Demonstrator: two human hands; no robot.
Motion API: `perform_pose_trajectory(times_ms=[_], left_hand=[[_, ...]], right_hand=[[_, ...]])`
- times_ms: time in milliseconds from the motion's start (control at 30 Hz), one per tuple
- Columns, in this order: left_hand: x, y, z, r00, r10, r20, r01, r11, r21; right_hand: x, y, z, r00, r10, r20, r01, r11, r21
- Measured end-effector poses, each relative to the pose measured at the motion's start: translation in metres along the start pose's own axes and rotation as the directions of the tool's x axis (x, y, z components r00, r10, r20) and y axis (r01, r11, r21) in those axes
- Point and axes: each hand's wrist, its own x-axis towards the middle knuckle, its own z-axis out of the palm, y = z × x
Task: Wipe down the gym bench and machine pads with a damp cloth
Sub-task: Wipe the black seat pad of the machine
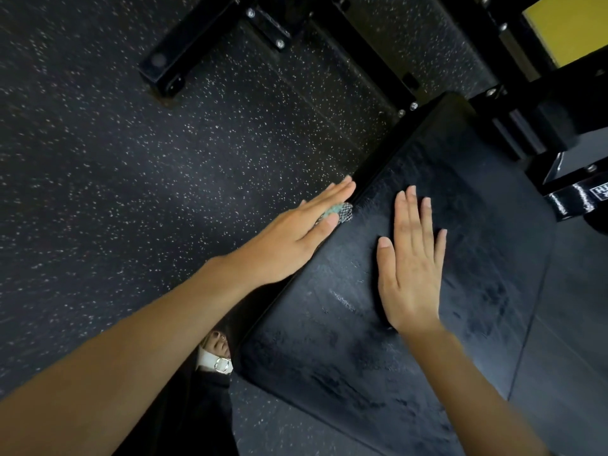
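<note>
In the head view, the left hand (296, 238) lies with straight, close-set fingers (332, 195) flat over the cloth (340, 212), pressing it against the left edge of the bench pad (477, 258). Only a mesh-patterned corner of the cloth shows past the thumb. The right hand (411, 274) rests palm-down on the pad's top, its fingers (411, 212) straight and slightly spread, holding nothing.

The step looks like wiping the pad's side edge. To do it well, press evenly and run the cloth along the whole edge toward the pad's far end. Then overlap strokes across the top, where dull streaks show, with the right hand bracing the pad.
</note>
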Motion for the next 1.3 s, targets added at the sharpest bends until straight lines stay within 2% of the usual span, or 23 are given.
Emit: perform_pose_trajectory(times_ms=[467,833,1300], left_hand=[[-0.052,-0.009,0.007,0.997,0.035,-0.068,-0.034,0.999,0.026],[-0.107,-0.019,0.016,0.994,-0.035,-0.102,0.034,0.999,-0.015],[-0.038,-0.014,0.007,0.997,-0.062,-0.035,0.063,0.997,0.041]], right_hand=[[-0.042,-0.028,0.011,0.999,-0.032,0.009,0.032,0.999,0.024],[-0.06,-0.038,0.018,0.996,-0.093,0.005,0.093,0.996,-0.013],[-0.059,-0.041,0.021,0.997,-0.079,-0.025,0.078,0.996,-0.03]])
